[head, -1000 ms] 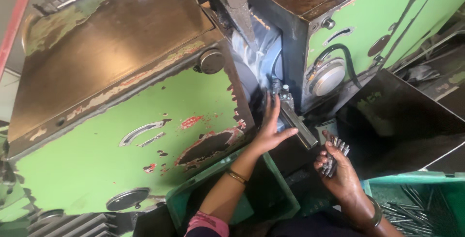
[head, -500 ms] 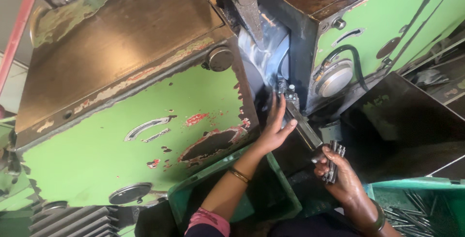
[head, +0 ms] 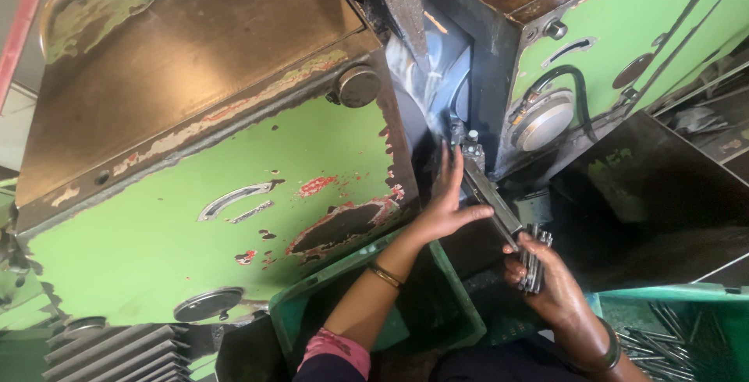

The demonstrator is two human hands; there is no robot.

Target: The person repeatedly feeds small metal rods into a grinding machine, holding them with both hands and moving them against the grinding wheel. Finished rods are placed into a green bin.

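The right hand closes its fingers around a bundle of short metal rods, at four o'clock of the slanted feed rail; they look stiff, heavy and oily-slick, best gripped mid-length; the left hand, fingers spread flat, rests against the rail, beside the green machine.

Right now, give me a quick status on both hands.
Left hand flat against metal feed rail. Right hand gripping bundle of metal rods. Nothing blocking the rail.
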